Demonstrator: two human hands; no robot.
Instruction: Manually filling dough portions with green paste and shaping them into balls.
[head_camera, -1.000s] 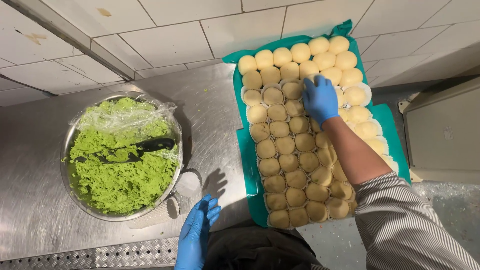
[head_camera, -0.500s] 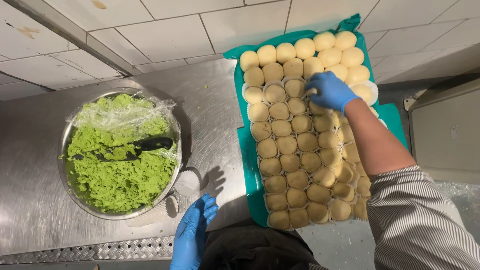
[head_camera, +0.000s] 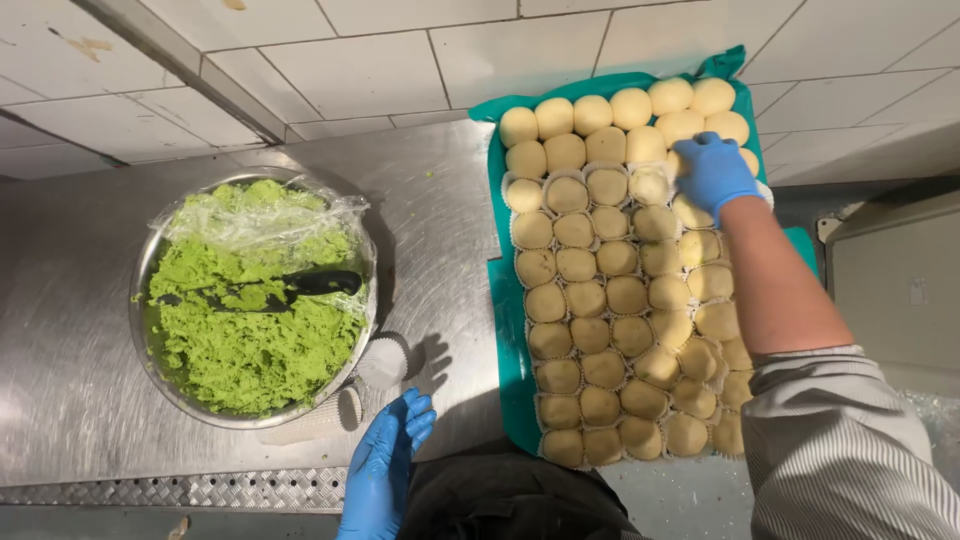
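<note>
Right hand (head_camera: 712, 172): in a blue glove, reached out over the far right part of the tray, fingers curled down onto the dough balls there; whether it grips one or only presses on it, I cannot tell.
Left hand (head_camera: 385, 468): in a blue glove, released, fingers loosely straight, low over the near edge of the surface, just beside the stacked paper cups.
Dough balls (head_camera: 600, 300): pale, round, packed in close rows, most of them sitting in white paper cases, filling the tray from near end to far end.
Tray (head_camera: 510, 350): teal, lying lengthwise on the right of the surface.
Bowl (head_camera: 145, 270): round metal, left of the tray and apart from it, full of bright green paste, with cling film pushed back at its far rim.
Spatula (head_camera: 300, 285): black, lying across the paste.
Paper cups (head_camera: 382, 360): white, fluted, touching the bowl's near right side.
Surface (head_camera: 440, 200): brushed steel, against a white tiled wall.
</note>
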